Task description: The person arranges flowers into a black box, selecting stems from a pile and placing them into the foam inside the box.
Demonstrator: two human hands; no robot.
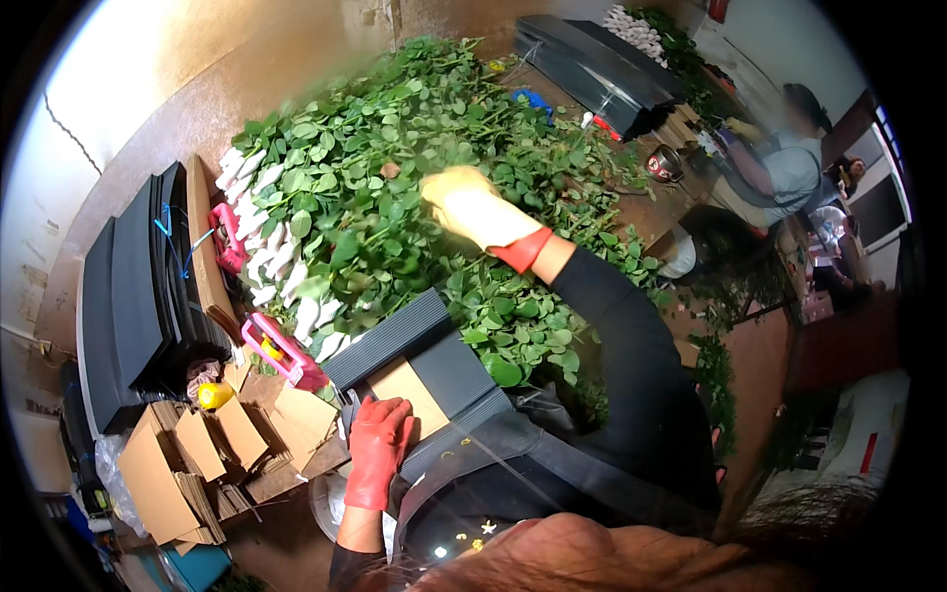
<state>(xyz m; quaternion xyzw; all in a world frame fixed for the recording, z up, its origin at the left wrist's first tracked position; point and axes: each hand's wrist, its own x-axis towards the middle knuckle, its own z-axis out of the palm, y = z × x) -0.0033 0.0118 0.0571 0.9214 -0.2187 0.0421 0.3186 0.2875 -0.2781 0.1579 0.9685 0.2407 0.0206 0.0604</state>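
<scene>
My left hand (380, 449), in a red glove, has its fingers curled over a black corrugated sheet (454, 380) folded up at the sides, with a tan cardboard panel (419, 400) inside it. My right hand (469, 207), in a yellow glove with a red cuff, reaches into a large heap of leafy green stems (355, 138), its fingers curled and what they hold hidden. White wrapped bundles (281, 261) show along the heap's left side.
Black sheets (128, 296) stand stacked at left, above cut cardboard (212, 444). Pink plastic tools (286, 350) lie beside the heap. A long dark box (592, 69) sits at the back, a tin (663, 163) at right. A co-worker (779, 163) works beyond.
</scene>
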